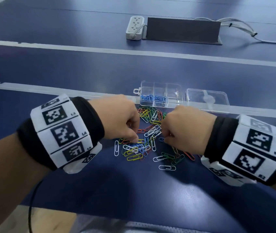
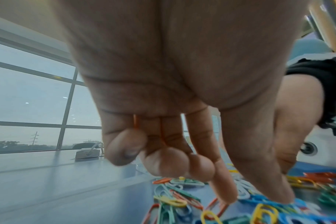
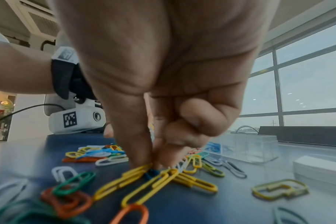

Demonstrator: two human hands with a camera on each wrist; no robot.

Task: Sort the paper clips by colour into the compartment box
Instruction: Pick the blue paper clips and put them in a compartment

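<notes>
Blue is the colour I am hunting: only blue clips sit in the compartment box [image 1: 160, 95], which stands open at the far edge of the pile of paper clips [image 1: 144, 140] on the counter [image 1: 83, 71], nearer my right hand than my left.

My left hand [image 1: 117, 118] points thumb and forefinger down onto blue clips [image 1: 139, 147] directly beneath the tips. The left wrist view shows those fingers [image 2: 223, 189] narrow and touching the pile, while the other three curl round an orange clip [image 2: 135, 122] tucked in the palm, which the head view hides.

My right hand [image 1: 184, 128] pinches at a dark blue clip [image 3: 151, 174] under crossed yellow clips [image 3: 136, 181]; its long axis I cannot make out. Only the right wrist view shows this pinch. I judge it will snag the yellows on lifting.
</notes>
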